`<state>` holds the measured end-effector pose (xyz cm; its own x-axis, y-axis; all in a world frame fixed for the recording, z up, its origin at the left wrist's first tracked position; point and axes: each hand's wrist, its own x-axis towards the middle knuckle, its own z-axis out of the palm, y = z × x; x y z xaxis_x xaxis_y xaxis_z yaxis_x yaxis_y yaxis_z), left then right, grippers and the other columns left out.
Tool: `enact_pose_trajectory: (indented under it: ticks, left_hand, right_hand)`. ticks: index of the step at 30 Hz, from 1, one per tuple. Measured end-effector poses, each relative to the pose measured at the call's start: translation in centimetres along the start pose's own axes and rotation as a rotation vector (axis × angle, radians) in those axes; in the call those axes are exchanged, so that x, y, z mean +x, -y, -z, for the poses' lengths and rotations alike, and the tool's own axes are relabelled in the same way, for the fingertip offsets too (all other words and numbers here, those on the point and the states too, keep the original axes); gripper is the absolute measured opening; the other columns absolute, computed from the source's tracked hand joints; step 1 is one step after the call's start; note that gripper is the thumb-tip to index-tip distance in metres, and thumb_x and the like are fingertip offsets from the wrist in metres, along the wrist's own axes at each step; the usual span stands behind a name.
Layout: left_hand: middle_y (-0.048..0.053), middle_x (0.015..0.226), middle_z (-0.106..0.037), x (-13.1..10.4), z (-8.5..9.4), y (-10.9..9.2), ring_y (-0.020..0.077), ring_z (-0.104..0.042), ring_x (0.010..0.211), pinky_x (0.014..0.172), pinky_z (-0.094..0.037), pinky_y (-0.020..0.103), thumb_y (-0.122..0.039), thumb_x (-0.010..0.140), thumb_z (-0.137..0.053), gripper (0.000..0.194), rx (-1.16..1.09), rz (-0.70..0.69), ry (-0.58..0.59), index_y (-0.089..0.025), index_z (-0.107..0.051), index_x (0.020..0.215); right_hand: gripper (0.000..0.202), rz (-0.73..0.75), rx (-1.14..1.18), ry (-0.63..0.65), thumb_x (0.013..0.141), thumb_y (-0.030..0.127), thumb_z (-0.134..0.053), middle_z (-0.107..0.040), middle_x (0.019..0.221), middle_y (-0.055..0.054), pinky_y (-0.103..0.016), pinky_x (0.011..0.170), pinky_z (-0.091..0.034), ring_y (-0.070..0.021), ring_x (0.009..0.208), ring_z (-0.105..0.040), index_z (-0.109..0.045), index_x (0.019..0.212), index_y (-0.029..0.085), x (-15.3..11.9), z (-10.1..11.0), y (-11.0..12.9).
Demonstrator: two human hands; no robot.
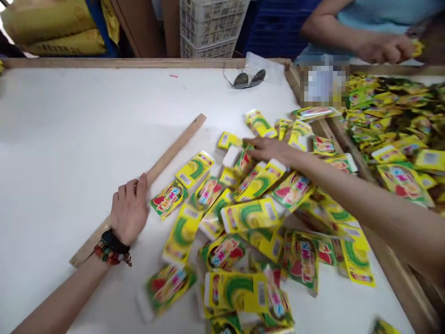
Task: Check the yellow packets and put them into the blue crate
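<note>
My left hand (pixel 129 211), with a black band and beads at its wrist, is closed over a flat wooden stick (pixel 175 150) lying slantwise on the white table. Right beside the stick are two small printed candy boxes, one yellow (pixel 194 169) and one showing its watermelon front (pixel 169 198). Across the heap of similar boxes (pixel 250 215) reaches my right arm. My right hand (pixel 269 150) lies palm down over the heap's far side, fingers stretched out and touching boxes; its fingertips are partly hidden among them. Some boxes in front are blurred.
Sunglasses (pixel 245 80) rest near the back wooden rim (pixel 146 63). A wooden divider (pixel 351 150) separates a second bin full of small yellow-green packets (pixel 389 104). Behind it a co-worker's hand (pixel 385 48) holds something yellow. White crates (pixel 212 25) stand beyond the table.
</note>
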<state>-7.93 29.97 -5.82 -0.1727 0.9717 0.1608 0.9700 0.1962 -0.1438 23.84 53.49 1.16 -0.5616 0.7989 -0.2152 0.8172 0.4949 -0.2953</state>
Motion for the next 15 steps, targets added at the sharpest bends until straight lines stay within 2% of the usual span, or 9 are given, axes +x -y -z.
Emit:
enact_pose_trajectory:
  ticks: [2,4,6,8,10,11,12,13,15]
  left_hand:
    - [0.019,0.117,-0.055,0.0,0.1,0.0,0.0331,-0.051,0.096,0.075,-0.043,0.044,-0.011,0.086,-0.039,0.057,0.01,-0.025,-0.011,-0.009,-0.031,0.142]
    - [0.02,0.116,-0.055,0.0,0.2,0.2,0.0332,-0.052,0.093,0.073,-0.043,0.043,-0.011,0.085,-0.04,0.058,0.01,-0.051,-0.028,-0.009,-0.031,0.142]
    - [0.02,0.114,-0.056,0.0,0.2,0.3,0.0338,-0.052,0.091,0.071,-0.044,0.044,-0.013,0.085,-0.041,0.057,0.011,-0.066,-0.05,-0.008,-0.032,0.141]
    - [0.02,0.112,-0.057,0.0,0.0,0.4,0.0345,-0.052,0.089,0.069,-0.045,0.044,-0.013,0.084,-0.041,0.058,0.015,-0.077,-0.07,-0.007,-0.03,0.141]
    - [0.02,0.109,-0.057,0.1,-0.2,0.5,0.0344,-0.053,0.088,0.069,-0.045,0.044,-0.011,0.082,-0.041,0.063,0.018,-0.091,-0.088,-0.008,-0.026,0.143]
    - [0.019,0.108,-0.057,0.1,-0.4,0.6,0.034,-0.053,0.087,0.069,-0.045,0.044,-0.01,0.081,-0.041,0.066,0.016,-0.1,-0.099,-0.009,-0.022,0.145]
    - [0.019,0.107,-0.058,0.2,-0.5,0.6,0.0335,-0.054,0.086,0.069,-0.046,0.043,-0.009,0.08,-0.041,0.069,0.013,-0.11,-0.109,-0.011,-0.02,0.146]
    - [0.019,0.106,-0.058,0.2,-0.7,0.7,0.0332,-0.054,0.086,0.069,-0.046,0.043,-0.009,0.079,-0.041,0.071,0.009,-0.118,-0.116,-0.011,-0.018,0.146]
    - [0.019,0.106,-0.058,0.2,-0.8,0.7,0.0331,-0.054,0.087,0.07,-0.046,0.043,-0.011,0.079,-0.042,0.07,0.002,-0.123,-0.119,-0.01,-0.02,0.146]
  right_hand:
    - [0.03,0.115,0.028,0.168,0.081,0.042,-0.062,-0.056,0.137,-0.005,-0.044,0.105,-0.039,-0.031,0.124,-0.052,-0.071,0.103,0.024,-5.4,-0.4,3.3]
    - [0.044,0.121,0.044,0.189,0.084,0.054,-0.055,-0.066,0.123,-0.004,-0.041,0.091,-0.05,-0.0297,0.11,-0.062,-0.065,0.119,0.03,-9.0,-0.1,5.5]
    - [0.051,0.007,0.026,0.085,0.087,0.059,-0.045,-0.074,0.101,-0.005,-0.039,0.079,-0.053,-0.0281,0.091,-0.069,-0.061,0.125,0.028,-9.6,0.8,5.4]
    - [0.052,-0.188,-0.064,-0.134,0.089,0.057,-0.041,-0.074,0.092,-0.008,-0.04,0.077,-0.052,-0.0291,0.085,-0.069,-0.064,0.119,0.022,-7.3,2.4,2.4]
    - [0.054,-0.405,-0.179,-0.387,0.087,0.052,-0.045,-0.068,0.112,-0.016,-0.045,0.085,-0.05,-0.0342,0.101,-0.064,-0.06,0.123,0.014,-3.3,4.2,-2.4]
    - [0.058,-0.479,-0.202,-0.459,0.086,0.05,-0.048,-0.058,0.129,-0.021,-0.048,0.089,-0.047,-0.0367,0.111,-0.059,-0.054,0.129,0.011,-1.1,5.0,-5.1]
    - [0.064,-0.542,-0.224,-0.514,0.085,0.05,-0.05,-0.046,0.141,-0.023,-0.052,0.094,-0.043,-0.0398,0.121,-0.05,-0.048,0.134,0.01,0.8,5.6,-7.6]
    - [0.069,-0.568,-0.245,-0.508,0.084,0.054,-0.05,-0.036,0.147,-0.024,-0.058,0.097,-0.038,-0.0434,0.13,-0.039,-0.044,0.138,0.011,2.5,6.0,-9.9]
    - [0.073,-0.558,-0.262,-0.413,0.084,0.062,-0.045,-0.031,0.15,-0.024,-0.068,0.096,-0.032,-0.048,0.134,-0.029,-0.042,0.139,0.014,4.8,5.9,-13.0]
